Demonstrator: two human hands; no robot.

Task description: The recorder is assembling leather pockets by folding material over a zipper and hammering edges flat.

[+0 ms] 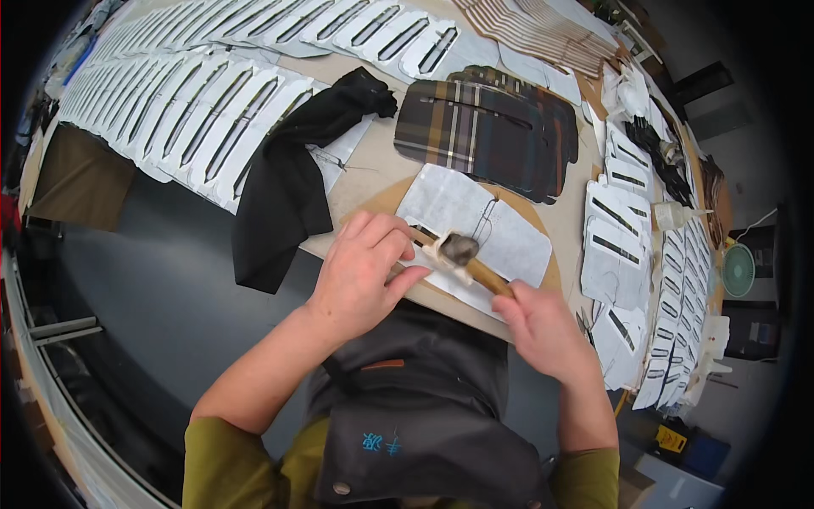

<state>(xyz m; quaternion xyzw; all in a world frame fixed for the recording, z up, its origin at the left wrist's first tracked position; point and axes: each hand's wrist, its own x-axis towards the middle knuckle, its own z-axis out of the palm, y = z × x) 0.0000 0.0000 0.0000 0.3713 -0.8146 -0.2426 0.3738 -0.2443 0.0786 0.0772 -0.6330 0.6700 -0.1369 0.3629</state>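
My right hand (pixel 543 327) grips the wooden handle of a hammer (pixel 487 276), whose head looks wrapped in pale cloth and is slightly blurred. The hammer head (pixel 459 249) hovers over or rests on a white-backed fabric piece (pixel 521 237) lying at the table's near edge; which of the two, I cannot tell. Dark threads trail across that piece. My left hand (pixel 363 267) has its fingers curled and thumb bent in at the left end of the piece, beside a dark slit. What sits between those fingertips is mostly hidden.
Dark plaid fabric panels (pixel 483 131) are stacked beyond the piece. Black cloth (pixel 292 174) drapes over the table edge at left. Rows of white slitted pieces (pixel 191 110) fill the far left, with more pieces (pixel 615 246) at right near a glue bottle (pixel 674 215).
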